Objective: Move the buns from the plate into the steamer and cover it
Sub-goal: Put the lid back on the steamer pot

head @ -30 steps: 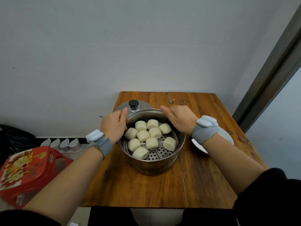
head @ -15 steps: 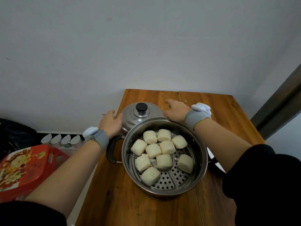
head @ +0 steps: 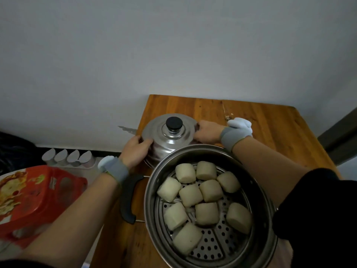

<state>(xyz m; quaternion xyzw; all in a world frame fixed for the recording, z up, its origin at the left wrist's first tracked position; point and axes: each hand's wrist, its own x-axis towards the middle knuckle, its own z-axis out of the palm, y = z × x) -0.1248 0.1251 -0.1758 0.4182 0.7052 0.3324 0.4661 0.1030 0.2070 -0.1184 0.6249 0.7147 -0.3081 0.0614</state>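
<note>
A pale wall (head: 173,45) fills the upper half of the view. Below it, a wooden surface (head: 270,132) runs from the wall toward the person. To the left, off the surface, sits a red plastic stool (head: 38,196) with a printed top, and behind it a row of small grey cups (head: 67,157) stands along the base of the wall.

The steamer (head: 210,207) stands on the near part of the surface, uncovered, with a black side handle (head: 129,198) on its left. Nine white buns (head: 202,198) lie on its perforated tray, packed toward the far and left side, several touching each other.

Just behind the steamer lies the lid (head: 170,136), a domed steel piece with a black knob (head: 174,123) on top; its near edge is hidden by the steamer's rim.

The left hand (head: 136,151) is at the lid's left edge, its fingers (head: 146,141) curled onto the rim. The right hand (head: 207,131) is at the lid's right edge, fingers wrapped around the rim there. Both hands appear to be clasping the lid between them, though whether it is lifted off the surface cannot be told. Each wrist wears a grey band with a white device.

A thin pointed metal object (head: 127,129) pokes out to the left from behind the lid.
</note>
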